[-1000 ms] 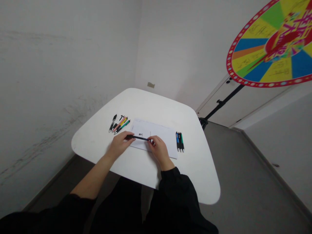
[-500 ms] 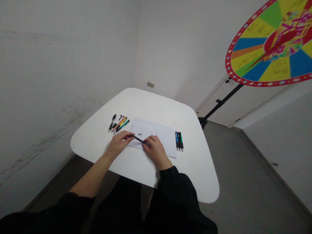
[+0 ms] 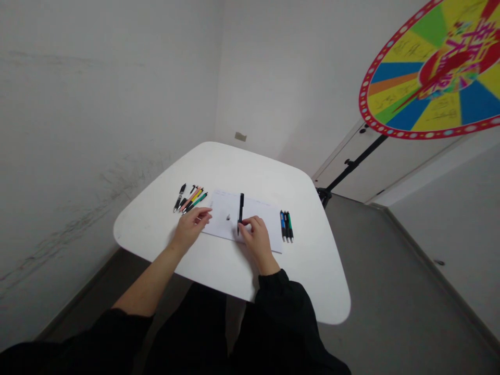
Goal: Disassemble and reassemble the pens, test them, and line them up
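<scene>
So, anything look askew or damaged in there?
The pens at left lie askew and bunched, unlike the neat row of pens at right. The dark spot on the paper is too small to identify. Dark scuffs mar the left wall.

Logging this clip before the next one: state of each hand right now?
Left hand: open, nothing visible in it.
Right hand: closed, holding a black pen.
</scene>
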Demonstrator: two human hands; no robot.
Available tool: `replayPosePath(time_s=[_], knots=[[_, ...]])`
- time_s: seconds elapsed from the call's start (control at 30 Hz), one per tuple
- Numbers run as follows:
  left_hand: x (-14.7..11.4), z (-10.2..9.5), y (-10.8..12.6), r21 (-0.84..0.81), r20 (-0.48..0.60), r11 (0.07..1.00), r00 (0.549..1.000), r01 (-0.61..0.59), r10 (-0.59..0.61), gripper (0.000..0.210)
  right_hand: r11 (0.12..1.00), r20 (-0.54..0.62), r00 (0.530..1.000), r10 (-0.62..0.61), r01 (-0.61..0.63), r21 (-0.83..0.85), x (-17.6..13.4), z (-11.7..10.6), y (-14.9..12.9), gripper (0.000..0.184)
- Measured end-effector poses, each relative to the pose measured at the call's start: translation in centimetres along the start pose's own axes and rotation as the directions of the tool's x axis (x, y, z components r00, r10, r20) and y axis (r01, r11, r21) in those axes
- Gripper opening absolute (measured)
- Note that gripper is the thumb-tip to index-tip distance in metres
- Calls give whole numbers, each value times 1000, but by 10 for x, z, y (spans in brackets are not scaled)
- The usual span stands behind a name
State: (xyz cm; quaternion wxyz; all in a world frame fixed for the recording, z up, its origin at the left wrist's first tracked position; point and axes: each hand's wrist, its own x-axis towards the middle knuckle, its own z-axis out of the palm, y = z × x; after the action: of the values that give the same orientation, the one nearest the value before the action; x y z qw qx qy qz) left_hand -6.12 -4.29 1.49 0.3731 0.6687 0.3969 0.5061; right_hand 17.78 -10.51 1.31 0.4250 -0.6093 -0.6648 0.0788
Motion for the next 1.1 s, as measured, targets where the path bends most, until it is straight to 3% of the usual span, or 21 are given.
replayPosePath(time_s=[0.17, 0.3, 0.6, 0.83, 1.1], knots=[[2, 1, -3, 57, -1, 998, 1000, -2, 2, 28, 967, -46, 969, 243, -238, 86, -2, -7, 9, 16], [2, 0, -3, 100, 9, 995, 1000, -18, 17, 25, 943, -43, 943, 331, -332, -9, -2, -11, 12, 16], [3, -1, -3, 160, 22, 987, 1000, -17, 13, 23, 873, 41, 921, 387, -351, -338, -1, -18, -9, 12], [3, -2, -2, 209, 25, 978, 1000, -19, 14, 21, 838, 147, 896, 418, -319, -443, 3, -22, -19, 13], [3, -1, -2, 219, 24, 976, 1000, -18, 13, 23, 830, 172, 893, 416, -295, -473, 3, -24, -26, 16]])
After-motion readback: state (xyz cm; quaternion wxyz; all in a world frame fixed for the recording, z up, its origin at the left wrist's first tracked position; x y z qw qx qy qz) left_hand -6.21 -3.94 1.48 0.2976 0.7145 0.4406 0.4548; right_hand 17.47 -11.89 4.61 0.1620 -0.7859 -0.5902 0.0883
